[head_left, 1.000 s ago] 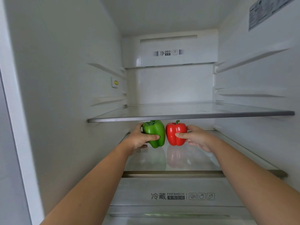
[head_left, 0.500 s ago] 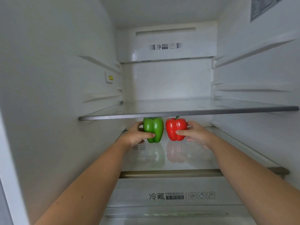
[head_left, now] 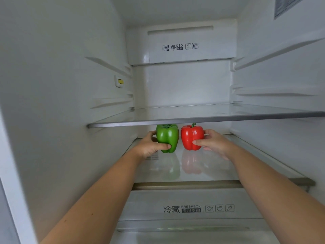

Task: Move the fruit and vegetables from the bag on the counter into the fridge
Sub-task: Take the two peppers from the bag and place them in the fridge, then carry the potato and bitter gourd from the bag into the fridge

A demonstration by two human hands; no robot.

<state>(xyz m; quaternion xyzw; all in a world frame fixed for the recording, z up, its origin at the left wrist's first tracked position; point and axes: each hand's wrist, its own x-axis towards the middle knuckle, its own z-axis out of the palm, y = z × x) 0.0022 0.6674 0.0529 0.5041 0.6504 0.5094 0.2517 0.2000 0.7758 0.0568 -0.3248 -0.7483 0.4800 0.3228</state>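
Both my arms reach into the open fridge. My left hand [head_left: 149, 146] grips a green bell pepper [head_left: 167, 137] from its left side. My right hand [head_left: 213, 142] grips a red bell pepper [head_left: 191, 137] from its right side. Both peppers stand upright, side by side and almost touching, on the lower glass shelf [head_left: 202, 169], well back from its front edge. Their tops are partly hidden by the front rim of the upper glass shelf [head_left: 202, 118]. The bag and the counter are out of view.
White fridge walls with shelf rails close in left and right. The upper glass shelf sits just above the peppers. Below the lower shelf is a crisper drawer [head_left: 190, 208] labelled FRESHBOX. A small yellow-marked switch [head_left: 119, 81] is on the left wall.
Both hands have carried the peppers further back over the lower shelf and set them lower, closer to the glass; the peppers now stand upright. The view has shifted slightly closer.
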